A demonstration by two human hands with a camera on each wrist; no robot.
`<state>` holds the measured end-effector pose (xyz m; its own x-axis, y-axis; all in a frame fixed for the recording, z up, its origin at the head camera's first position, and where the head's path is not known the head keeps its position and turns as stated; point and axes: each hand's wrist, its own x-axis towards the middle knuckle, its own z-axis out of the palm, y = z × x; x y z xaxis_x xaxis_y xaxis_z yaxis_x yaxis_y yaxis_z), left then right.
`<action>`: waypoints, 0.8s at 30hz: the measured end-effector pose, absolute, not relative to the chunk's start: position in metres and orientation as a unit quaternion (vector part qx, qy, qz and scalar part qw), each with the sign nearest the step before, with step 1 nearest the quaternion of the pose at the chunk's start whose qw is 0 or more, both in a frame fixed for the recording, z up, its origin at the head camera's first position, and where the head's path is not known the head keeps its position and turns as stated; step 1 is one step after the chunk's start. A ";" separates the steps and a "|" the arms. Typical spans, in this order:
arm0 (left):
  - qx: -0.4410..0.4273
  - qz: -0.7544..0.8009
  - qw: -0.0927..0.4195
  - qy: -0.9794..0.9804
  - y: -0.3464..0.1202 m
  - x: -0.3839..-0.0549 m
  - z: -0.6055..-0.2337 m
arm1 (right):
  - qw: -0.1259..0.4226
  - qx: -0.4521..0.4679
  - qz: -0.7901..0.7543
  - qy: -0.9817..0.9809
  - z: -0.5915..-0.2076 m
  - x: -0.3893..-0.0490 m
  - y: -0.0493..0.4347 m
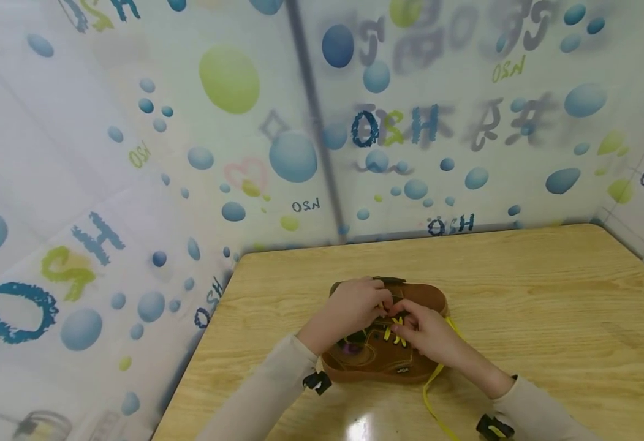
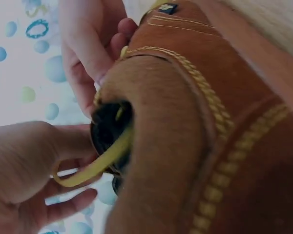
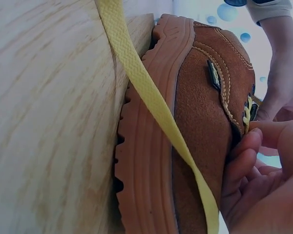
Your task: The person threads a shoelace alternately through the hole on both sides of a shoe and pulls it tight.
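Yellow lace (image 3: pixel 149 97), pinched by the right hand (image 1: pixel 432 335), wants an even pull; whether the left hand (image 1: pixel 359 303) grips anything I cannot tell. Brace the shoe (image 1: pixel 363 369) on the table (image 1: pixel 531 300), left of its middle

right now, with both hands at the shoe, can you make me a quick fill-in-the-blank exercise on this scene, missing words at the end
1. The colour of the lace is ____.
2. The shoe rests on a table whose surface looks like ____.
3. In the head view, of the left hand and the right hand, the one nearer the lace's long trailing length is the ____ hand.
4. The number of shoes in view is ____.

Missing words: yellow; wood; right; one.
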<state>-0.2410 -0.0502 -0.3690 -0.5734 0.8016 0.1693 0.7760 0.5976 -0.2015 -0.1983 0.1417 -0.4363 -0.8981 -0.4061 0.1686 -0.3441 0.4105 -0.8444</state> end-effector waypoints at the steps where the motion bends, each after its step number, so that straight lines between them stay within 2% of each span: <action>1: -0.454 0.041 0.127 -0.881 -0.053 -0.242 -0.371 | 0.030 -0.224 -0.494 0.840 -0.436 -0.198 0.142; 8: -0.541 0.003 0.123 -0.832 -0.073 -0.238 -0.376 | 0.024 -0.218 -0.483 0.848 -0.436 -0.198 0.140; 13: -0.537 -0.010 0.102 -0.837 -0.078 -0.236 -0.377 | 0.025 -0.213 -0.480 0.850 -0.435 -0.198 0.140; 19: -0.526 -0.047 0.051 -0.848 -0.077 -0.232 -0.376 | 0.029 -0.211 -0.478 0.852 -0.435 -0.198 0.139; 24: -0.533 -0.029 0.067 -0.843 -0.074 -0.235 -0.381 | 0.025 -0.207 -0.480 0.852 -0.435 -0.198 0.139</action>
